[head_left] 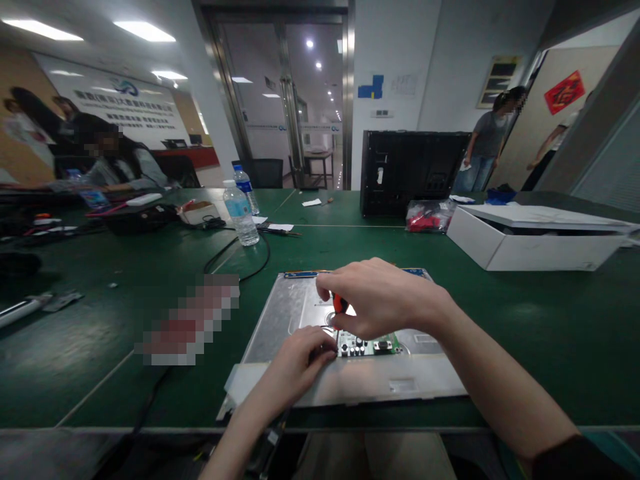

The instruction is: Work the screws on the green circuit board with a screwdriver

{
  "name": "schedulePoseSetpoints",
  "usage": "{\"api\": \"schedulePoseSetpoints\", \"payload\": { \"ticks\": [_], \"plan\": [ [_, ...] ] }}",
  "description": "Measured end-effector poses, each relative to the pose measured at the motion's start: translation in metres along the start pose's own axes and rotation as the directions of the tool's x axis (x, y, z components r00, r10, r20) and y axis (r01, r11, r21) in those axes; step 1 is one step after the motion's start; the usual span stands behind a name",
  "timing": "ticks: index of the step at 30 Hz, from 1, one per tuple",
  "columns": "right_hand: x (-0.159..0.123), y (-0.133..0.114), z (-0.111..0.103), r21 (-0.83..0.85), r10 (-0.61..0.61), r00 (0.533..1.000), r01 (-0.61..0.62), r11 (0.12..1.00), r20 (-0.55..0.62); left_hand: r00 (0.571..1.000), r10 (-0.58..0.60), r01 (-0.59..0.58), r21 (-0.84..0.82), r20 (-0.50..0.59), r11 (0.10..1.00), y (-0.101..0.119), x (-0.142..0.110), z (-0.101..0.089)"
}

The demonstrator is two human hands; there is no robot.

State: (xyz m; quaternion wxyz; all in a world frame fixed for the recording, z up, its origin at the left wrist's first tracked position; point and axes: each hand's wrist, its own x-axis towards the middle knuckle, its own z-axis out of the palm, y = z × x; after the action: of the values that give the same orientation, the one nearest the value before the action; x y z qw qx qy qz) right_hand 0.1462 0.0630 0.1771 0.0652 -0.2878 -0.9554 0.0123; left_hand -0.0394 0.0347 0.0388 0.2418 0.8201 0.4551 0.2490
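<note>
A silver metal display panel [267, 333] lies on the table in front of me, with a green circuit board [370, 346] on its middle. My right hand [377, 297] reaches over the board, its fingers closed around the orange-red handle of a screwdriver [340, 304]. The shaft points down toward the board's left edge. My left hand [305, 357] rests low on the panel, thumb and fingers drawn together beside the screwdriver's lower end. Whatever sits between its fingertips is too small to make out.
Water bottles [241, 217] and a soldering iron [280, 231] stand or lie beyond the panel. A blurred-out reddish object [195, 327] lies left. A black monitor [410, 170], a bag of red items [429, 217] and a white box [540, 247] are back right. People are in the background.
</note>
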Motion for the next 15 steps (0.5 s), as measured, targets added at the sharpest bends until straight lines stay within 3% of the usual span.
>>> {"api": "schedulePoseSetpoints", "payload": {
  "ticks": [15],
  "plan": [
    [0.0032, 0.0015, 0.0032, -0.058, 0.076, 0.997, -0.078, 0.995, -0.029, 0.998, -0.061, 0.06, -0.01, -0.02, 0.998, 0.0052, -0.0001, -0.0021]
  ]
}}
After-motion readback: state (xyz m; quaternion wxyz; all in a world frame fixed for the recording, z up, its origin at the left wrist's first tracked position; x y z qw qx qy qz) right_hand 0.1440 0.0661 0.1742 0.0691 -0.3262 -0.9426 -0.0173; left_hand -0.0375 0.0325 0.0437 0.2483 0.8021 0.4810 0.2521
